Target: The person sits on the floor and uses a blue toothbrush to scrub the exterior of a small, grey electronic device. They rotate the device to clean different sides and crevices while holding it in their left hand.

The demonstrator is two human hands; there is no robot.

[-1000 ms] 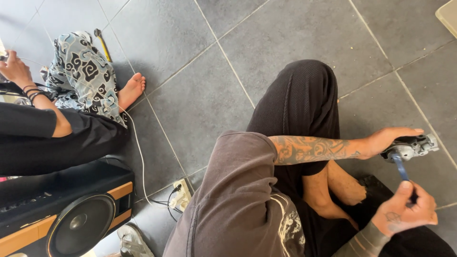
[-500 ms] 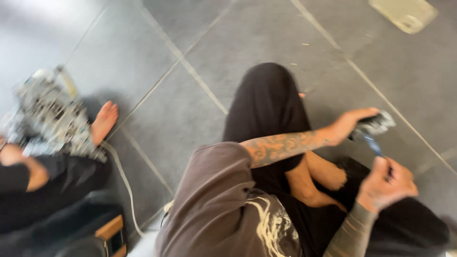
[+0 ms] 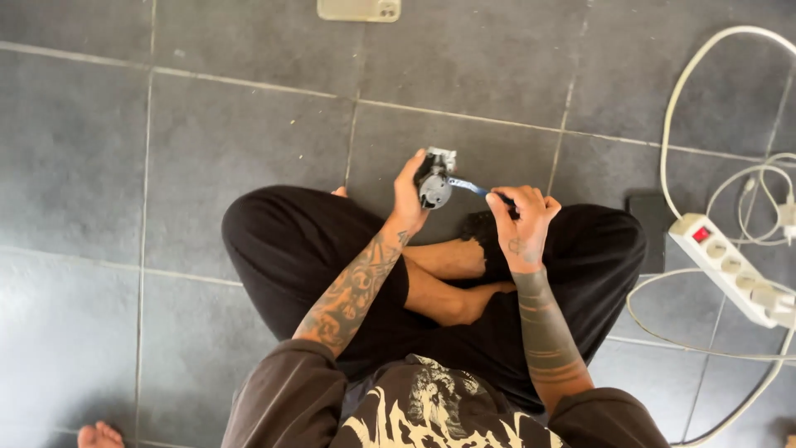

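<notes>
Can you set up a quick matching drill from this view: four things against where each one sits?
Things:
1. small grey part
2. screwdriver
3. power strip
4. phone

Places:
A. right edge of the floor, with white cables
B. top edge of the floor
C. in the left hand
D. in the right hand

Pairs: 1-C, 2-D, 3-A, 4-B

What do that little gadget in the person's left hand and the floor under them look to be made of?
The small device: apparently dark plastic with a grey, metal-looking round part, judging by its dull shine; too small to be sure. The floor: matte dark grey tile, probably ceramic or stone, with pale grout lines between the squares.
</notes>
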